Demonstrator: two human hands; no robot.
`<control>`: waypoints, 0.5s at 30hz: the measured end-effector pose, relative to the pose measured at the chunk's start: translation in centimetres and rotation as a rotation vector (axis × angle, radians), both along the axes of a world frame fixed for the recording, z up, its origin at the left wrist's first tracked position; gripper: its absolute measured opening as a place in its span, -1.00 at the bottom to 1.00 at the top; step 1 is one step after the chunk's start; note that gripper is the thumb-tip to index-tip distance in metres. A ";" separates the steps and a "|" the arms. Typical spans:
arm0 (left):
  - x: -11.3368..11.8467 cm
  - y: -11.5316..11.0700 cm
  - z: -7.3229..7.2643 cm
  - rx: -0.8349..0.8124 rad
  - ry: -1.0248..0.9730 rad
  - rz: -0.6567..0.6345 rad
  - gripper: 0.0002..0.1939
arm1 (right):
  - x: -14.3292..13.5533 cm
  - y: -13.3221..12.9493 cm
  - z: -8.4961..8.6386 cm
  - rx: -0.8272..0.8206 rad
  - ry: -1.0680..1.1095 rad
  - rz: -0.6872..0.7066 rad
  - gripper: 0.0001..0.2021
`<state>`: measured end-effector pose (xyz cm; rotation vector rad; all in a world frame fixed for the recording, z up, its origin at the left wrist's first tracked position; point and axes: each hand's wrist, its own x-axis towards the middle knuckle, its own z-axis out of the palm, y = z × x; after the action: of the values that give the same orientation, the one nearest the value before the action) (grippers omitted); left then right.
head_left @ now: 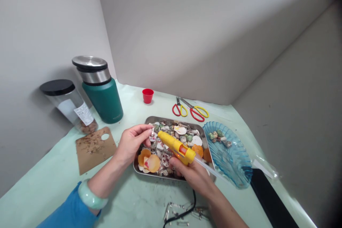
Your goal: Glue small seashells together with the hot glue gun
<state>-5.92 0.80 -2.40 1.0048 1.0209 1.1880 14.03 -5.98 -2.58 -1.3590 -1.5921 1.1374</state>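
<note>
My left hand (133, 140) pinches a small metal clip (152, 131) between thumb and fingertips, above the left part of a metal tray (171, 177). My right hand (188, 172) is wrapped round a yellow glue gun (175, 145), whose tip points left at the clip, a short gap away. A clear glue stick (211, 170) sticks out of the gun's rear. Below both hands the tray holds many shells, among them orange scallop shells (153, 163) and a white one (197, 140).
A blue shell-shaped dish (235, 153) with small shells stands right of the tray. Behind are scissors (197, 110) and a red cup (148, 96). At left are a green bottle (104, 101), a jar (72, 108) and brown board (93, 153). Metal pins (173, 211) and a black cord (187, 212) lie in front.
</note>
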 end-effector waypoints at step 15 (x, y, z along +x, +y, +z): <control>-0.1 0.1 -0.5 0.024 0.029 0.000 -0.81 | 0.2 0.0 -0.7 -0.028 -0.062 -0.001 -0.69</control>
<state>-6.01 0.92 -2.89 1.0439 1.0316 1.1914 14.20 -6.00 -3.30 -1.4255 -1.6244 1.1304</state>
